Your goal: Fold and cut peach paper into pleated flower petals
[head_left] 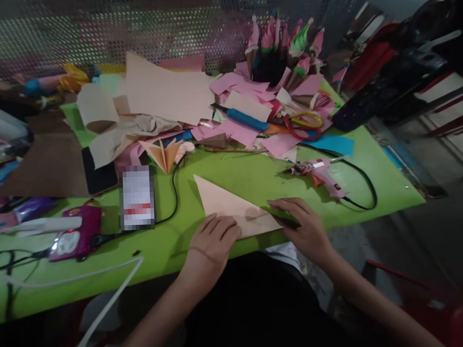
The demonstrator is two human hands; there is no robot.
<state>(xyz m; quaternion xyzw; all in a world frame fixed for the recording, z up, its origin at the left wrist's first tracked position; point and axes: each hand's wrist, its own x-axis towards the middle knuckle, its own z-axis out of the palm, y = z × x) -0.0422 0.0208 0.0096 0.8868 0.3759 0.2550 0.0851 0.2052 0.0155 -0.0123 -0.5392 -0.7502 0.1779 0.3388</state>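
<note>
A peach paper triangle (225,201) lies flat on the green table (254,178), its point aimed away from me. My left hand (213,240) rests on its near left corner with the fingers curled down against the sheet. My right hand (303,224) presses the near right corner, fingers stretched flat along the folded edge. Neither hand lifts the paper.
A pink glue gun (322,173) with a black cord lies right of the triangle. Behind are a folded peach fan shape (164,153), a heap of pink and peach sheets (168,94), scissors (303,123), a blue-handled tool (247,118), a phone (137,197) and a magenta device (76,238).
</note>
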